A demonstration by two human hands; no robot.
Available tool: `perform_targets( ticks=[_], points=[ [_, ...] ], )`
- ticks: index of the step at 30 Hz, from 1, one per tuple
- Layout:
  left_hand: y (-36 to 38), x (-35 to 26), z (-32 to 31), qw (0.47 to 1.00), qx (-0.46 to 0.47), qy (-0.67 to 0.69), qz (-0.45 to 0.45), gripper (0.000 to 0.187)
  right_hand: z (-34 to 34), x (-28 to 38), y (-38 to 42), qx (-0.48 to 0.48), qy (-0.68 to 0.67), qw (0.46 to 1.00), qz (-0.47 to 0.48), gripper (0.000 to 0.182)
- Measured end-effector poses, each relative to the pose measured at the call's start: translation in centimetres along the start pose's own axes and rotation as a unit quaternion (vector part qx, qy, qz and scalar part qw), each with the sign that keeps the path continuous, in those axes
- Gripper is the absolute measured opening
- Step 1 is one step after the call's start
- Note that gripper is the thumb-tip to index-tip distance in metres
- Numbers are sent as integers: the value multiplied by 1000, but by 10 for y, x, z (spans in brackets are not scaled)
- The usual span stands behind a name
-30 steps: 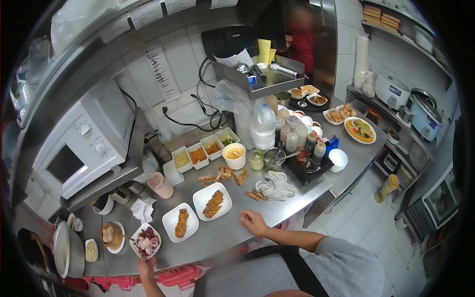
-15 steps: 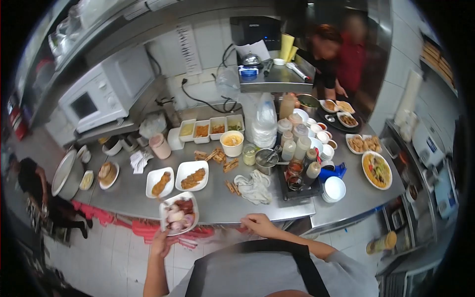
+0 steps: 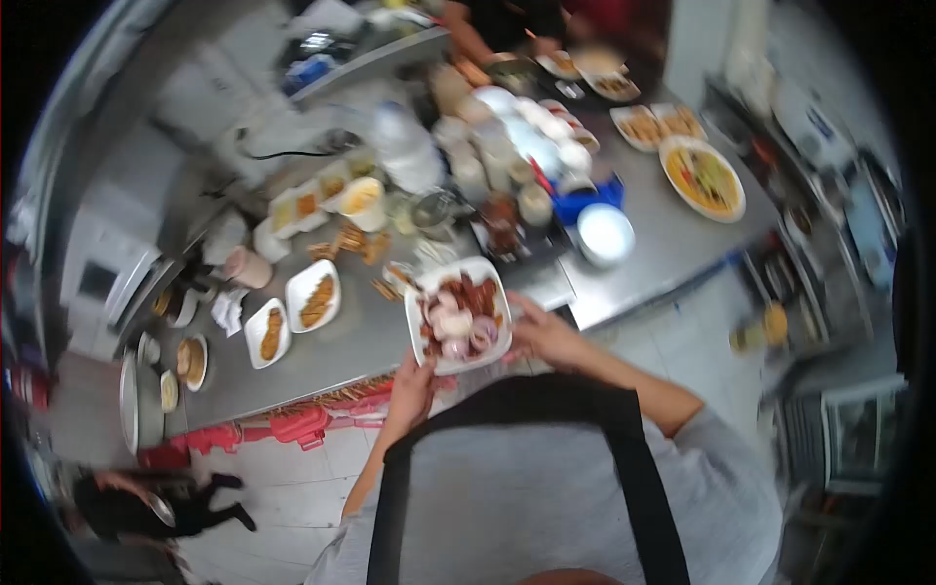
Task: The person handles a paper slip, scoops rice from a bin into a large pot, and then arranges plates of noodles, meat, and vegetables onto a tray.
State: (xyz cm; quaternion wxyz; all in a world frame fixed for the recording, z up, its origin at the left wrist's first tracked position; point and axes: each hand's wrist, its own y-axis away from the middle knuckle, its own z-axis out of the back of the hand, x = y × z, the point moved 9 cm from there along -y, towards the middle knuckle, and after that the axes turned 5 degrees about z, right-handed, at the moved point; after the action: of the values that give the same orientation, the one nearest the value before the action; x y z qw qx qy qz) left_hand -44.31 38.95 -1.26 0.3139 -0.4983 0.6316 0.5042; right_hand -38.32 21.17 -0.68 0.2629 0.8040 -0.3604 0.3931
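Note:
A squarish white bowl (image 3: pixel 416 317) is held in front of my chest, over the counter's front edge. Reddish-brown pieces (image 3: pixel 480 292), pale rounded chunks and purple-edged onion rings (image 3: pixel 484 332) fill it. My left hand (image 3: pixel 413 386) grips the bowl at its lower left corner, with part of the fingers hidden beneath. On the opposite side, my right hand (image 3: pixel 539 330) is closed on the rim. Two white dishes with browned fried pieces, the nearer dish (image 3: pixel 255 331) and the farther dish (image 3: pixel 294 285), rest on the counter to the left.
Bottles, a blue object (image 3: pixel 597 198) and stacked white bowls (image 3: pixel 604 234) crowd the counter right of centre. An oval dish of yellow food (image 3: pixel 668 156) stands at the right. Another person's arm (image 3: pixel 468 34) reaches in at the back. A person in dark clothes (image 3: pixel 122 502) is at lower left.
The bowl has moved right with my left hand, and my right hand has come from beside the counter edge to grip it. My view has turned, tilting the whole scene.

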Motion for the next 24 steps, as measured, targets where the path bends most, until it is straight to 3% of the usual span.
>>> perform_targets(
  ticks=[3,6,9,12,13,15,16,19,20,23,24],
  points=[
    [-17,-8,-41,994,94,-35,42,29,18,30,30,-92,52,994,-3,58],
    [-33,-12,-93,983,159,-76,45,36,53,52,56,-151,62,982,100,55],
    [-39,-6,-157,956,284,-23,77,45,85,81,99,-216,16,967,135,51],
    [-52,23,-210,917,348,48,187,55,128,108,146,-295,62,940,160,48],
    [-73,38,-216,937,319,-92,106,56,144,119,159,-311,64,931,180,48],
    [-100,41,-246,903,230,-356,-68,58,182,134,181,-346,116,916,169,49],
    [-97,18,-270,847,182,-458,-198,62,205,140,189,-359,132,908,169,49],
    [-124,10,-328,668,97,-610,-415,62,284,141,201,-377,166,898,156,49],
    [-136,13,-338,643,59,-625,-439,54,306,141,199,-366,171,902,152,50],
    [-195,64,-334,661,78,-684,-300,34,368,132,179,-312,162,927,133,49],
    [-201,72,-333,636,73,-701,-315,22,381,131,170,-294,167,933,126,48]
  ],
)
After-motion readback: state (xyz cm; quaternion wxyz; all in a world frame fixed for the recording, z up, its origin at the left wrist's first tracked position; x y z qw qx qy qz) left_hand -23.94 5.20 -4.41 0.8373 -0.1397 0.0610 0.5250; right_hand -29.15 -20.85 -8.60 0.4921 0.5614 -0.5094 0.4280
